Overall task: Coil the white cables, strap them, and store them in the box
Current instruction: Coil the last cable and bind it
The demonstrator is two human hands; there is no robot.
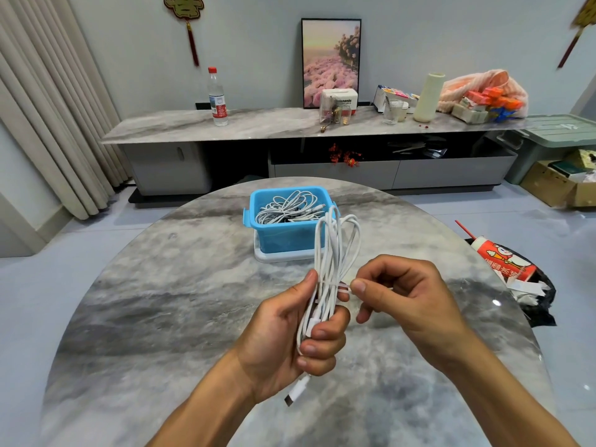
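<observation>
Coiled cable (325,272) clamped in left hand (290,330) fingers; white strap (344,288) pinched by right hand (403,295) fingers, beside coil.

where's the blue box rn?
Head view: the blue box sits on the round marble table, centre and far side, just beyond the coiled cable held in the left hand. More white cables lie inside.

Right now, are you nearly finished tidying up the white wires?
Partly. Some white cables already lie in the blue plastic box on the round grey marble table. In hand: the left hand grips a coiled white cable while the right hand pinches a thin white strap beside it. Left: fasten the strap, then box the coil.
</observation>
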